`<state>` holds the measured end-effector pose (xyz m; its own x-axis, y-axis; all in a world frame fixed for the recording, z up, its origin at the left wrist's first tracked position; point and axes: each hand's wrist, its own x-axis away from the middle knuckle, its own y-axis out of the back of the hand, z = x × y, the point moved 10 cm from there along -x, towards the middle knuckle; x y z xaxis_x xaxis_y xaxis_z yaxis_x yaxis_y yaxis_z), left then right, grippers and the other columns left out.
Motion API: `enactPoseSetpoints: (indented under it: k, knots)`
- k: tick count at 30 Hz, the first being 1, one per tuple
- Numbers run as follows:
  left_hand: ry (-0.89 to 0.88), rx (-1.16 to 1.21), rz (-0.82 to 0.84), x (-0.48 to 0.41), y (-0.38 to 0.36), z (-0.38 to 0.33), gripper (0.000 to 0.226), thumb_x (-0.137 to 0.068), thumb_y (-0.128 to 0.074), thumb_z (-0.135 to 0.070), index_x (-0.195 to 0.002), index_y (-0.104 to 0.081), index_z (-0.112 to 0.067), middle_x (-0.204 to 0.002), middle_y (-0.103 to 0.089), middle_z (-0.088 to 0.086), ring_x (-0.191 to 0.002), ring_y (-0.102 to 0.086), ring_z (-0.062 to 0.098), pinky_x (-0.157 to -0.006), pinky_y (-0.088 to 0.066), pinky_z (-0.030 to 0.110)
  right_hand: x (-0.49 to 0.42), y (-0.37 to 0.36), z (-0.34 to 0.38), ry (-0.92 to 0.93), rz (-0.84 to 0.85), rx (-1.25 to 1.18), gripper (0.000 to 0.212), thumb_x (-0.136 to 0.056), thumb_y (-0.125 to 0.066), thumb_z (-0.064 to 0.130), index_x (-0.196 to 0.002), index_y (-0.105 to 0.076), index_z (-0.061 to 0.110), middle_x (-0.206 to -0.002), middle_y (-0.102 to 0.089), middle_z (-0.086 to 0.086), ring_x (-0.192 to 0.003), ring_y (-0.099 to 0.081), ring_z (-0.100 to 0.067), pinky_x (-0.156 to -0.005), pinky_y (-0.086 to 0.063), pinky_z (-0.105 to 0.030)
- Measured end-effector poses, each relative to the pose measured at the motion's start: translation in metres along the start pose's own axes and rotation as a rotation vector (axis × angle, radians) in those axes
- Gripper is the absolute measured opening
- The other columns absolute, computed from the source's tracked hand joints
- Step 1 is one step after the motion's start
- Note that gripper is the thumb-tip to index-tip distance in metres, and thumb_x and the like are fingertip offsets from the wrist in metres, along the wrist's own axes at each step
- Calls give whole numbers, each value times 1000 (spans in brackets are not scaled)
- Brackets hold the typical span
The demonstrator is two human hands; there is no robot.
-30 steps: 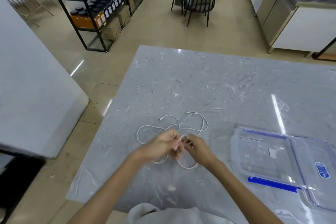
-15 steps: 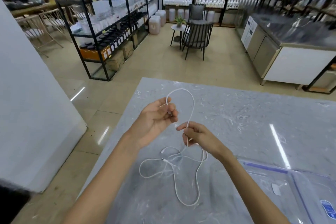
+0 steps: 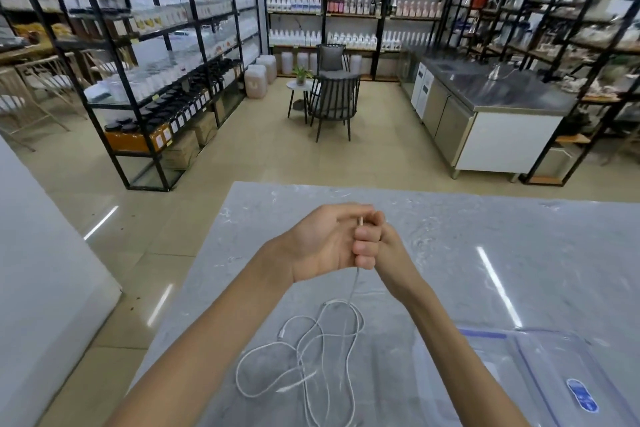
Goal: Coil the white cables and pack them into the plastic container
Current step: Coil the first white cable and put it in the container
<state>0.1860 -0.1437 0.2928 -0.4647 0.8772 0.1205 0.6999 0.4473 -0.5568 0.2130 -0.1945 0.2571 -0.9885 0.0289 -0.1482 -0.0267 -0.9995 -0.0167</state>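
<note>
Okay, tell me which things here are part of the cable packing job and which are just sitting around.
Part of the job:
- white cable, one end held up, the rest loose on the table
- left hand and right hand, both closed on the cable
- plastic container, at right

Just around:
- chairs
- small table with plant
- shelves of bottles
- steel counter

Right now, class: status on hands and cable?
Both hands, left and right, gripping cable end. Rest tangled on table. Container holds none.
</note>
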Motion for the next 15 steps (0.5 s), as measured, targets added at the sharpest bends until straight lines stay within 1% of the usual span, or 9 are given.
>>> enactPoseSetpoints:
  k: [1, 2, 4, 5, 7, 9, 11, 13, 15]
  knots:
    - [-14, -25, 20, -2, -3, 1, 22, -101, -40, -18, -87, -54, -9, -65, -33, -1, -54, -39, 11, -52, -39, 24, 2, 2, -3, -11, -24, -34, 19, -88, -48, 8, -90, -64, 19, -81, -77, 13, -86, -71, -1, -67, -53, -12]
    - [-42, -42, 31, -5, -5, 0, 22, -101, -41, -18, -89, -56, -8, -64, -35, -1, -54, -40, 11, -53, -41, 24, 1, 5, -6, -26, -64, -44, 20, -93, -44, 5, -86, -60, 15, -74, -75, 9, -74, -70, 5, -60, -51, -9]
    - [-115, -70, 22, -10, -2, -10, 20, -102, -41, -16, -99, -57, -4, -66, -43, 0, -58, -48, 13, -57, -47, 27, -1, 9, -8, -72, -144, -7, 24, -97, -36, 0, -77, -48, 4, -58, -55, -2, -43, -55, 3, -42, -41, -11]
    - [-165, -92, -4, -12, 4, -18, 20, -103, -40, -13, -105, -56, -1, -68, -49, 2, -61, -52, 15, -61, -50, 30, 1, 6, -4, -58, -142, 42, 22, -97, -36, 3, -77, -46, 5, -55, -44, -1, -37, -44, 0, -39, -34, -15]
    - [-267, -186, -106, -15, 23, -39, 21, -102, -37, -4, -112, -54, 2, -76, -58, 5, -67, -59, 17, -67, -55, 31, 14, -10, 0, -9, -68, 169, 23, -101, -42, 14, -81, -53, 14, -51, -38, 11, -41, -36, -1, -44, -31, -21]
    - [-311, -387, -274, -15, 51, -56, 22, -102, -35, 2, -115, -52, 5, -82, -60, 8, -66, -60, 18, -69, -55, 31, 39, -28, -6, 15, 69, 390, 20, -103, -45, 20, -99, -65, 19, -50, -44, 11, -44, -42, -1, -51, -36, -18]
    - [-280, -619, -415, -13, 73, -56, 23, -103, -32, 2, -114, -53, 7, -83, -59, 12, -60, -57, 20, -65, -52, 33, 61, -39, -4, 71, 195, 659, 22, -102, -46, 28, -114, -64, 24, -54, -52, 12, -51, -50, 0, -57, -40, -15]
    - [-210, -791, -410, -14, 74, -38, 27, -105, -31, -3, -98, -56, 3, -78, -56, 18, -50, -52, 17, -57, -46, 32, 63, -30, 31, 234, 155, 842, 21, -99, -47, 31, -108, -65, 27, -60, -52, 16, -59, -53, 0, -61, -40, -13]
    - [-162, -889, -339, -16, 61, -13, 35, -105, -33, -13, -85, -56, 3, -59, -52, 13, -36, -44, 12, -49, -41, 28, 60, -14, 75, 409, 61, 922, 18, -97, -50, 27, -98, -68, 26, -67, -54, 19, -65, -53, -5, -62, -40, -15]
